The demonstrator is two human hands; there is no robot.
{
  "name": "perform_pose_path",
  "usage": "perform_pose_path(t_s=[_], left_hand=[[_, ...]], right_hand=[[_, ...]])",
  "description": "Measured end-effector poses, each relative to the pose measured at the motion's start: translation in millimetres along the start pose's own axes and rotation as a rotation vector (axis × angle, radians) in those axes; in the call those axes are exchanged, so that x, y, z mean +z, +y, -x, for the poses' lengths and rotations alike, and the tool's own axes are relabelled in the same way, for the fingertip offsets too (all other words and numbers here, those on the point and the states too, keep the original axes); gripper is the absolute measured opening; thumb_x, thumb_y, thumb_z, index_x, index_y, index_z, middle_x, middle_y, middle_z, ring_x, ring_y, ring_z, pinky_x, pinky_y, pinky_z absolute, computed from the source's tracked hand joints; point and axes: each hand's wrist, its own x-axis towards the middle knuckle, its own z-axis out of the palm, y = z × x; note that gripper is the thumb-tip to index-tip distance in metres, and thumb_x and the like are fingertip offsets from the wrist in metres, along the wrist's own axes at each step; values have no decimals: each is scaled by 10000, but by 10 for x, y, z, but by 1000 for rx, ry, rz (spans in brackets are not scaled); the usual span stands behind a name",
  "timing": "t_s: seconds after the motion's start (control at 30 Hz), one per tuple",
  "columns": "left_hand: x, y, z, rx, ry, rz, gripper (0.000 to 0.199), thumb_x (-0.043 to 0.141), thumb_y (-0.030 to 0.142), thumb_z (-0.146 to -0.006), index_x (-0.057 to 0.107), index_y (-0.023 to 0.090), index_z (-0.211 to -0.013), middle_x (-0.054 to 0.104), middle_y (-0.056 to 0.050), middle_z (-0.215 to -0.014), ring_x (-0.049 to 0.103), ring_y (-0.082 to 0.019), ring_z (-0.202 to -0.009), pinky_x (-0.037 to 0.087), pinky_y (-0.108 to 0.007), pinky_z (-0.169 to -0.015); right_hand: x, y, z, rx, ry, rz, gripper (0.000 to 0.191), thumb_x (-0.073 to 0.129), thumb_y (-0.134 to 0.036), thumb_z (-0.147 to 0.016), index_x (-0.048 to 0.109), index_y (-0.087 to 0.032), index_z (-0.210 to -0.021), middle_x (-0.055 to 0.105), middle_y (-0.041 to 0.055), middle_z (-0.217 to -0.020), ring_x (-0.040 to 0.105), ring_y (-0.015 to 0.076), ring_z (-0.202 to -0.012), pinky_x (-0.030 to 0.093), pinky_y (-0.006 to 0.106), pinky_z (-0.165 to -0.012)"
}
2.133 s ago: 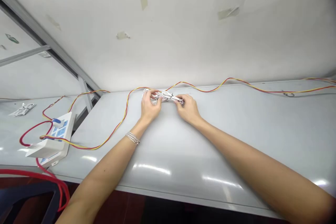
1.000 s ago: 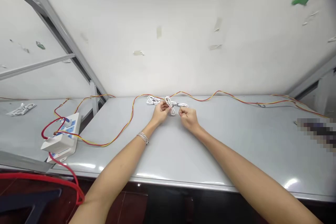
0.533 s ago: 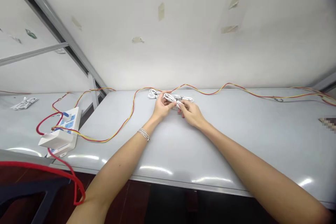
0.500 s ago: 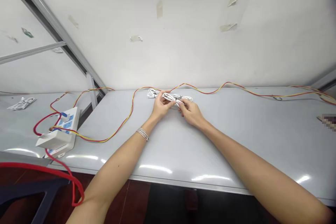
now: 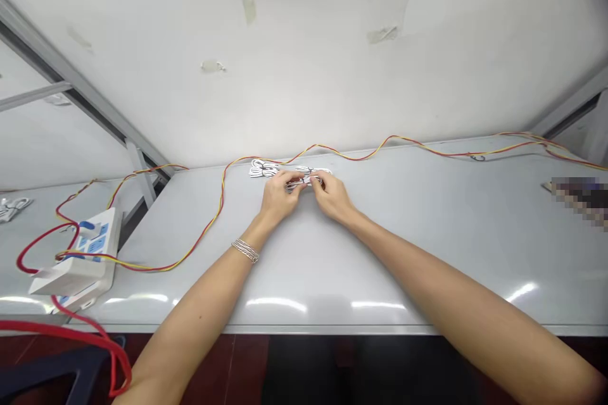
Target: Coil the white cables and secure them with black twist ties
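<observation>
Between my two hands is a white cable (image 5: 298, 185), coiled into a bundle with a dark tie round its middle. My left hand (image 5: 279, 196) pinches it from the left, fingers closed and partly covering the coil. From the other side my right hand (image 5: 335, 197) grips the bundle near its tie with thumb and fingers. Just behind lie other tied white cable bundles: one (image 5: 262, 168) left of my left hand, another (image 5: 311, 170) partly hidden beyond the fingers. I cannot tell whether the held bundle touches the table.
A red-and-yellow twisted wire (image 5: 365, 157) runs along the back of the grey table (image 5: 380, 266). A white power strip (image 5: 102, 247) with plugs and a red cord (image 5: 61, 329) sits at left. Another white bundle (image 5: 14, 207) lies far left; a blurred-out object (image 5: 582, 199) is at right.
The view has turned a little to the right. The held bundle has come down closer to the table and the bundles behind it, and my hands cover more of it.
</observation>
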Motion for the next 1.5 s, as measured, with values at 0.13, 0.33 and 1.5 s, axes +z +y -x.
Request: perform_pose_path(t_s=[0.13, 0.33, 1.5], left_hand=[[16, -10, 1, -44, 8, 60, 137, 759, 210, -787, 776, 220, -922, 746, -69, -914, 711, -213, -831, 585, -392, -811], [7, -23, -10, -133, -11, 83, 82, 777, 243, -800, 797, 209, -872, 764, -80, -903, 708, -227, -833, 591, -415, -822], [-23, 195, 10, -252, 61, -75, 245, 393, 8, -678, 453, 201, -540, 494, 12, -526, 483, -150, -559, 355, -290, -612]], right_hand=[[5, 3, 4, 11, 6, 2, 251, 408, -343, -945, 616, -203, -923, 687, 80, -943, 591, 213, -828, 462, 362, -845], [28, 33, -4, -3, 15, 5, 247, 414, -341, -932, 622, -210, -907, 687, 83, -943, 606, 222, -863, 468, 372, -859], [109, 147, -14, -159, 60, 86, 212, 426, -219, -941, 635, -196, -966, 701, 116, -990, 628, 257, -953, 499, 409, -883]])
